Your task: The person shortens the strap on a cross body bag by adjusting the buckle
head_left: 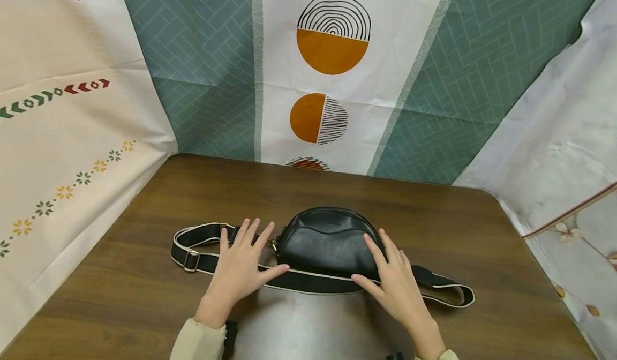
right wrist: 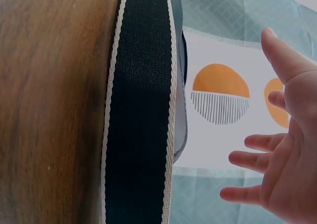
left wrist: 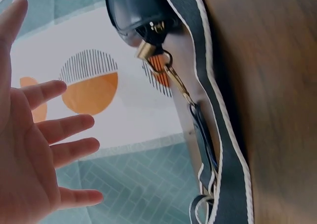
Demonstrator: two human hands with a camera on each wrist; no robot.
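Note:
A black half-moon belt bag (head_left: 328,245) stands on the wooden table, its curved top away from me. Its wide black strap (head_left: 308,282) with white edging runs along the front of the bag and loops out at both sides. My left hand (head_left: 241,266), fingers spread, hovers over the strap left of the bag; the left wrist view shows a gap between palm and strap. Over the bag's right end my right hand (head_left: 395,279) is held with fingers spread, holding nothing. A gold clasp (left wrist: 178,83) joins strap and bag at the left end.
The brown wooden table (head_left: 144,306) carries the bag. Behind it hangs a green and white cloth (head_left: 207,81) with orange half circles. Patterned pale cloths close off the left side (head_left: 72,162) and the right side (head_left: 569,151).

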